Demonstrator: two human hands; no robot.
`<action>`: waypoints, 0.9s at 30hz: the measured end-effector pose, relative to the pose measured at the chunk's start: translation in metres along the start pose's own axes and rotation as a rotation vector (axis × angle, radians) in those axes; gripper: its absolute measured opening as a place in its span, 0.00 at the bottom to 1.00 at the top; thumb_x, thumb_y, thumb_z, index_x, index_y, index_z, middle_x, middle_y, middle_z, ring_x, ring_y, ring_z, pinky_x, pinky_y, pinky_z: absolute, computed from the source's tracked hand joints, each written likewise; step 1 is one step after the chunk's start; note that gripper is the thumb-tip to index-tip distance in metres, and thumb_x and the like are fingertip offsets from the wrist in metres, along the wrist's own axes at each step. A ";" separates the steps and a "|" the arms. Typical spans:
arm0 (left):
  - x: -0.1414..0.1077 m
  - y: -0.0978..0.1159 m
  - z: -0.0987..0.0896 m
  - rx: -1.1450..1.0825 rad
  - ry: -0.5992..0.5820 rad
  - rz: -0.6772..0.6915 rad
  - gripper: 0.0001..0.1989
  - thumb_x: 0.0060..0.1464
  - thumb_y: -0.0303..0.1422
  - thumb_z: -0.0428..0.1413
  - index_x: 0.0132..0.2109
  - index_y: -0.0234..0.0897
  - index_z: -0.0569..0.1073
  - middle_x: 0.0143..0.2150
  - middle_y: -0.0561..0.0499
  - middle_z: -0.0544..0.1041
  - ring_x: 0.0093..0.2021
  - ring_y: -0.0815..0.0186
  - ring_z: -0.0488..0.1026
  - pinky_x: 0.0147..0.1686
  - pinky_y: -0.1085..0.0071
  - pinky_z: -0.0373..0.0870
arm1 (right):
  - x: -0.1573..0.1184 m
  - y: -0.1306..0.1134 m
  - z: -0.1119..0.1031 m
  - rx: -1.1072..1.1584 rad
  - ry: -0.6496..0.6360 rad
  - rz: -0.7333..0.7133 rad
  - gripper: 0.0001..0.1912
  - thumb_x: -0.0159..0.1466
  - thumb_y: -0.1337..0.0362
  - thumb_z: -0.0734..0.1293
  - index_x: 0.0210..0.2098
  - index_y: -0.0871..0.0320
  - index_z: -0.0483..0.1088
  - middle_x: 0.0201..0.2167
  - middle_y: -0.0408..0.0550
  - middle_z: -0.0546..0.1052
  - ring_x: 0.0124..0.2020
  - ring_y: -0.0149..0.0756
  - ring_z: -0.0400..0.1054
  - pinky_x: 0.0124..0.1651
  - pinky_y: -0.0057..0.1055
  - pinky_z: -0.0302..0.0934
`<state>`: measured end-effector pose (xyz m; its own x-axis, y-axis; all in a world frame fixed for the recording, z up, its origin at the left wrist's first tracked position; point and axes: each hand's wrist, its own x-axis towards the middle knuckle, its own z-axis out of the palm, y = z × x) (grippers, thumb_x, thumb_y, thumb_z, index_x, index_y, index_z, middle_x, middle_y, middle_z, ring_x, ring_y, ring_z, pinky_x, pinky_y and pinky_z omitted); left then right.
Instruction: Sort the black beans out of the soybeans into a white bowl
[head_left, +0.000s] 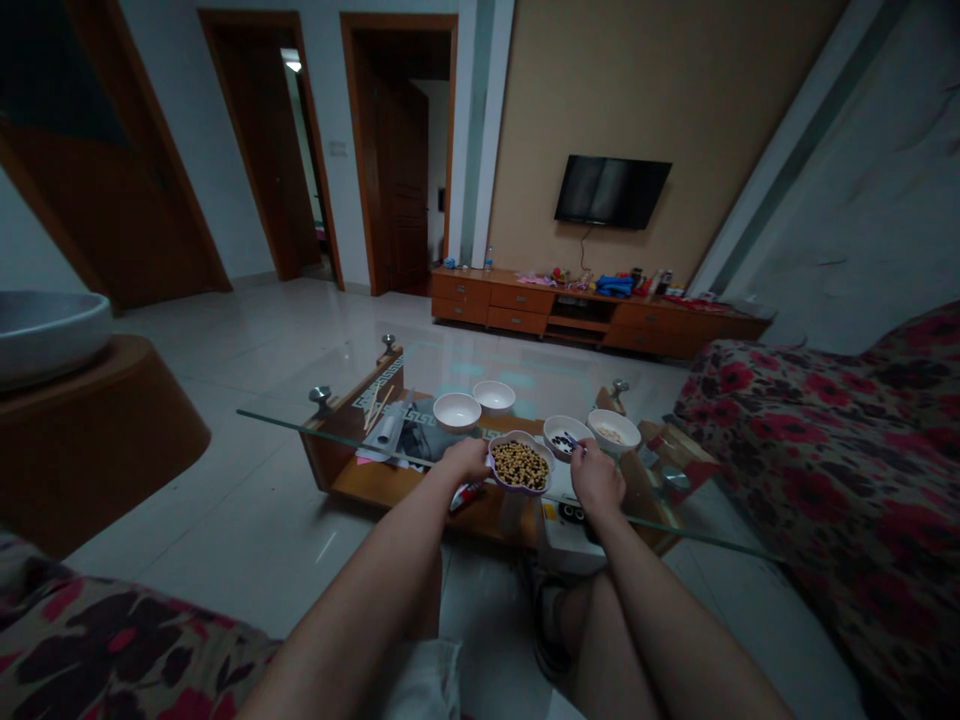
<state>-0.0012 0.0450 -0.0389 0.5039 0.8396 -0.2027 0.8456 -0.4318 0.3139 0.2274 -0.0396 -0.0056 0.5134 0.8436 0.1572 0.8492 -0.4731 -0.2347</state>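
Note:
My left hand (466, 460) is closed on the left rim of a flower-shaped bowl (520, 490) with a purple edge. Yellow beans (519, 462) mixed with dark ones fill this bowl. My right hand (598, 478) pinches a slim, metallic tool (573, 441) that looks like tweezers; its tip is over a white bowl (555, 424) holding a few dark beans (561, 442). Just right of that, another white bowl (631, 436) contains pale pieces (612, 434) too small to name. Two more white bowls (457, 412) (493, 398) stand behind, to the left.
Everything stands on a glass-topped table (289, 425) with a wooden shelf beneath. Chopsticks (379, 408) and a white roll (387, 432) show at its left. A flowered sofa (757, 440) lies right, a large basin (52, 340) left. A low cabinet (517, 310) lines the far wall.

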 end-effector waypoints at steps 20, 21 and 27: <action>-0.001 0.002 -0.002 0.009 -0.002 0.001 0.20 0.56 0.42 0.59 0.53 0.41 0.80 0.53 0.40 0.82 0.52 0.50 0.80 0.49 0.62 0.77 | -0.001 0.001 -0.003 0.031 -0.038 0.031 0.21 0.74 0.59 0.54 0.58 0.56 0.72 0.44 0.60 0.81 0.45 0.46 0.78 0.45 0.36 0.67; -0.002 0.002 -0.002 0.008 -0.005 -0.006 0.20 0.56 0.42 0.59 0.53 0.41 0.80 0.53 0.39 0.82 0.51 0.49 0.80 0.49 0.62 0.77 | 0.000 0.001 -0.003 0.033 -0.037 0.030 0.21 0.74 0.59 0.54 0.58 0.56 0.72 0.44 0.60 0.81 0.45 0.46 0.78 0.45 0.37 0.67; -0.002 0.003 -0.003 0.019 -0.010 -0.021 0.20 0.55 0.42 0.60 0.53 0.40 0.80 0.53 0.39 0.81 0.51 0.50 0.80 0.49 0.62 0.77 | -0.001 0.003 -0.002 0.020 -0.021 0.021 0.21 0.74 0.58 0.54 0.57 0.55 0.72 0.43 0.59 0.81 0.43 0.44 0.78 0.42 0.34 0.66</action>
<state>-0.0005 0.0428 -0.0344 0.4876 0.8454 -0.2181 0.8592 -0.4205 0.2914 0.2296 -0.0423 -0.0048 0.5279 0.8391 0.1316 0.8357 -0.4855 -0.2568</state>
